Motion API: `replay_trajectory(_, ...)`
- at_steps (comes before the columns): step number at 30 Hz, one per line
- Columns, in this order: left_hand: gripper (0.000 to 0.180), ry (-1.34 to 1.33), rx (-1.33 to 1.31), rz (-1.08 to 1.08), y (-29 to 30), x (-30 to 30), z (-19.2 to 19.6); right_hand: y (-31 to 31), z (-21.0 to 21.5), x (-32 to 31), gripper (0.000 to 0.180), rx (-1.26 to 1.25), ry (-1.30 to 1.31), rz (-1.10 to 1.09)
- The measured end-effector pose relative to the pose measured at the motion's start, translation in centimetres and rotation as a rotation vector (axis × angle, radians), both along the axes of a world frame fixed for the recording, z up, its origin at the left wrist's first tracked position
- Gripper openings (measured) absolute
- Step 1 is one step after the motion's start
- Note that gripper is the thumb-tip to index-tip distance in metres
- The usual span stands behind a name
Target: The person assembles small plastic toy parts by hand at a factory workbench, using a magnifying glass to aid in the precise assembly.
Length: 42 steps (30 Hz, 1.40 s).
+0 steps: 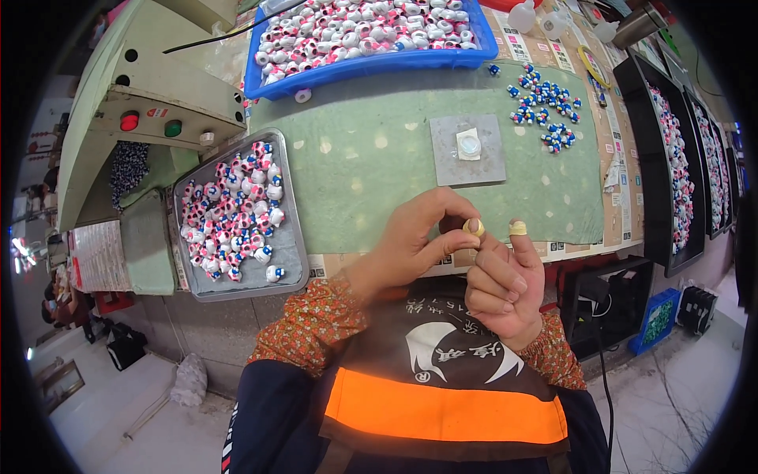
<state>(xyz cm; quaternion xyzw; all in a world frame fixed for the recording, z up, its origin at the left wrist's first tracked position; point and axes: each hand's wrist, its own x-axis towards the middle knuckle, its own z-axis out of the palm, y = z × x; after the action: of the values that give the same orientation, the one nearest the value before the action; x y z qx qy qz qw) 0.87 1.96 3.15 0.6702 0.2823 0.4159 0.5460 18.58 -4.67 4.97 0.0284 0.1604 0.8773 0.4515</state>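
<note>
My left hand (pixel 418 237) is in the middle, above the near edge of the table. Its thumb and index finger pinch a yellow finger wrap (pixel 472 229) around a fingertip of my right hand (pixel 505 288). That right hand is turned palm up, with its thumb raised and apart, wearing a second yellow wrap (pixel 517 228). Its other fingers curl loosely, and I see nothing in them. Beyond the hands lies a grey square plate (pixel 491 167) bearing a small pale pad with a round, clear piece (pixel 469 145). Small blue-and-white figure bodies (pixel 545 103) lie in loose groups at the far right.
A metal tray (pixel 296 261) of white, pink and blue figurines stands left. A blue tub (pixel 355 68) of white-and-pink heads is at the back. Left rises a beige machine (pixel 170 107) with red and green buttons. Black trays (pixel 643 150) line the right. Green cloth (pixel 355 150) covers the table.
</note>
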Motion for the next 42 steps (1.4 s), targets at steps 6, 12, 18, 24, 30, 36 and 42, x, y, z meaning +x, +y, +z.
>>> replay_trajectory(6,0.02,0.106,0.047,-0.114,1.4,-1.2,0.9,0.7,0.0,0.4,0.06,0.001,-0.071,0.042)
replay_trajectory(12,0.02,-0.056,-0.318,-0.136,0.8,-1.6,1.3,1.6,1.3,0.6,0.064,0.027,-0.331,0.051)
replay_trajectory(18,0.033,-0.217,-0.578,-0.195,0.4,-1.8,0.6,2.2,1.1,0.7,0.064,0.015,-0.479,0.027)
replay_trajectory(24,0.027,-0.162,-0.601,-0.051,0.0,-0.6,0.6,2.3,0.9,0.5,0.064,0.031,-0.513,0.034)
replay_trajectory(30,0.013,-0.231,-0.595,0.026,-0.4,-0.2,-0.3,1.8,0.7,0.0,0.058,0.127,-0.679,0.072)
replay_trajectory(36,0.01,-0.201,-0.569,0.068,-0.1,-0.1,-0.2,2.5,2.7,0.9,0.043,0.262,-0.918,0.167)
replay_trajectory(42,0.016,-0.182,-0.646,0.135,1.5,-0.8,0.9,6.5,1.2,6.8,0.016,0.463,-2.548,-0.381)
